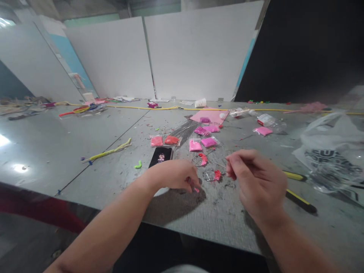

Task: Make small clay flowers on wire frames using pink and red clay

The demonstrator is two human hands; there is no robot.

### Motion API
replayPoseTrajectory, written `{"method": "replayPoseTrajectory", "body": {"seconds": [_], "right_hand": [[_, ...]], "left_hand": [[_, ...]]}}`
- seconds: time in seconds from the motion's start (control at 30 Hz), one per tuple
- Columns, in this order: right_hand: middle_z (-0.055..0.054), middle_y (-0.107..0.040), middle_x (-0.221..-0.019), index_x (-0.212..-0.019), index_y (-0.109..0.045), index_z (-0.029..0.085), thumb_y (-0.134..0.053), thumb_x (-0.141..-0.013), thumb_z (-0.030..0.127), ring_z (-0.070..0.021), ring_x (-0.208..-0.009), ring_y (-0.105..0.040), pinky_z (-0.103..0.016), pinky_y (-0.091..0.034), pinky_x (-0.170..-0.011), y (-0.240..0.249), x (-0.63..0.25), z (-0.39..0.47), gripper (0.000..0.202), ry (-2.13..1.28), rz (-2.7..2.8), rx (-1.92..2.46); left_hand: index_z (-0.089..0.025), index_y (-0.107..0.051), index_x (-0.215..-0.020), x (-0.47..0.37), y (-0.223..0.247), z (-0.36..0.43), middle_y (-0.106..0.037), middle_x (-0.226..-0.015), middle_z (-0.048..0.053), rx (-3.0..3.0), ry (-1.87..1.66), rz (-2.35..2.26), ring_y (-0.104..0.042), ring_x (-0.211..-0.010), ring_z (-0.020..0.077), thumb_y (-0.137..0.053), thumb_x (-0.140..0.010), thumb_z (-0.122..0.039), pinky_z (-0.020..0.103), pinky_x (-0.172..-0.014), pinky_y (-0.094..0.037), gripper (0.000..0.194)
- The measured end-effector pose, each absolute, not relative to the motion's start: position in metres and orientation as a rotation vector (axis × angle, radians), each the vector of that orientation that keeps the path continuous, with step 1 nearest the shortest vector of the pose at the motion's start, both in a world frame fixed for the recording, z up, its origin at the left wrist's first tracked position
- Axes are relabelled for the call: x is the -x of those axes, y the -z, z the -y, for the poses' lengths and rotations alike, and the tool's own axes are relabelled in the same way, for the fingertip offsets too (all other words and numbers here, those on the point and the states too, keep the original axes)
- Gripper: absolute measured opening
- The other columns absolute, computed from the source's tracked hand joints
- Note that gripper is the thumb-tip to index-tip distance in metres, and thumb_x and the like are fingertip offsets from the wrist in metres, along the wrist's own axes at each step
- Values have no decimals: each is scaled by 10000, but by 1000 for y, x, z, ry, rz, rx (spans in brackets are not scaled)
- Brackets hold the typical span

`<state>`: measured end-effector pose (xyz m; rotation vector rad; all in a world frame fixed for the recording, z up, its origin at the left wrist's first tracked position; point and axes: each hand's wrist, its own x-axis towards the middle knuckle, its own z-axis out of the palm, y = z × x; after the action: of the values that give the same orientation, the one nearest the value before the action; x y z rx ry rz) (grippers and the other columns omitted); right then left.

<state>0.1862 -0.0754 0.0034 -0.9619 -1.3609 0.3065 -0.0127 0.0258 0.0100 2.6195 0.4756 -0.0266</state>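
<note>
My left hand [180,175] is low over the table, its fingers curled down to a small bit of pink clay [196,190] at the fingertips. My right hand [257,180] is closed in a pinch on a thin wire [219,165] that points left. Between the hands lie two bent wire shapes with red clay on them, the nearer wire shape [209,175] and the farther one [202,159]. A phone [160,156] with a lit screen is partly hidden behind my left wrist. Yellow-and-black tool handles [301,202] stick out beside my right hand.
Clear packets of pink clay [195,145] and red clay [171,140] lie beyond my hands, near a bundle of wires [183,131] and a pink sheet [210,114]. A plastic bag [327,140] stands right. Yellow-green twisted strands [109,152] and a green clay piece [138,165] lie left.
</note>
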Motion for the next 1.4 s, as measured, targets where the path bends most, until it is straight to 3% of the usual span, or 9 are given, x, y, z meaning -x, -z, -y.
{"method": "replayPoseTrajectory", "body": {"seconds": [0.07, 0.23, 0.37, 0.53, 0.63, 0.77, 0.9, 1.2, 1.4], "right_hand": [[30, -624, -668, -887, -722, 227, -650, -996, 286, -112, -587, -557, -255, -456, -526, -3, -186, 76, 144, -296, 1366, 994], [36, -619, -659, -875, -707, 235, -645, -999, 310, -109, -576, -553, -253, -455, -526, -3, -186, 74, 158, -257, 1380, 1036], [36, -624, -662, -861, -697, 236, -640, -997, 317, -106, -572, -563, -247, -462, -538, -3, -185, 72, 169, -210, 1402, 1061], [39, -627, -630, -835, -685, 227, -627, -990, 307, -103, -534, -568, -244, -461, -528, -5, -185, 66, 184, -216, 1508, 1109], [30, -638, -633, -815, -678, 219, -619, -984, 293, -110, -544, -579, -249, -466, -537, -6, -186, 62, 194, -204, 1584, 1130], [-7, -711, -778, -926, -718, 215, -645, -950, 258, -135, -656, -646, -246, -502, -556, -5, -187, 58, 88, -180, 1692, 1139], [-25, -727, -878, -1036, -723, 230, -640, -963, 282, -154, -752, -679, -245, -526, -564, -4, -186, 58, 122, -177, 1763, 1098], [-14, -692, -798, -960, -728, 235, -657, -972, 293, -146, -692, -634, -254, -512, -565, -3, -184, 58, 92, -121, 1743, 1068], [-5, -671, -749, -880, -708, 226, -647, -949, 275, -144, -646, -601, -265, -484, -573, -2, -182, 59, 104, -145, 1750, 1093]], "left_hand": [[-205, -830, -1092, 15, -13, -27, -765, -911, 35, -2626, 53, -513, -679, -774, 146, -820, -817, -121, 222, -675, -466, 288], [-188, -820, -1007, 24, -17, -38, -756, -1008, 63, -2693, -66, -727, -684, -909, 183, -673, -894, -74, 269, -831, -482, 218], [-173, -774, -1136, 30, -8, -48, -690, -1177, 128, -2710, -196, -938, -651, -1036, 263, -715, -864, -174, 332, -854, -475, 279], [-167, -734, -791, 26, 5, -53, -693, -856, 57, -2623, -295, -925, -640, -809, 204, -705, -773, -118, 304, -753, -464, 60], [-172, -723, -891, 23, -3, -48, -710, -896, 50, -2510, -511, -837, -643, -848, 193, -708, -774, -111, 297, -758, -480, 132], [-149, -664, -1111, 21, -19, -35, -735, -1068, 101, -2241, -790, -656, -682, -903, 162, -685, -936, -318, 276, -764, -549, 244], [-116, -695, -1042, 19, -23, -27, -765, -1004, 122, -2014, -850, -462, -731, -890, 170, -730, -930, -397, 295, -801, -600, 305], [-126, -733, -914, 16, -18, -30, -756, -955, 94, -1836, -856, -272, -698, -893, 144, -820, -873, -275, 288, -846, -574, 178], [-130, -702, -914, 13, -17, -28, -721, -917, 72, -1784, -816, -259, -674, -853, 132, -819, -874, -297, 274, -794, -564, 208]]}}
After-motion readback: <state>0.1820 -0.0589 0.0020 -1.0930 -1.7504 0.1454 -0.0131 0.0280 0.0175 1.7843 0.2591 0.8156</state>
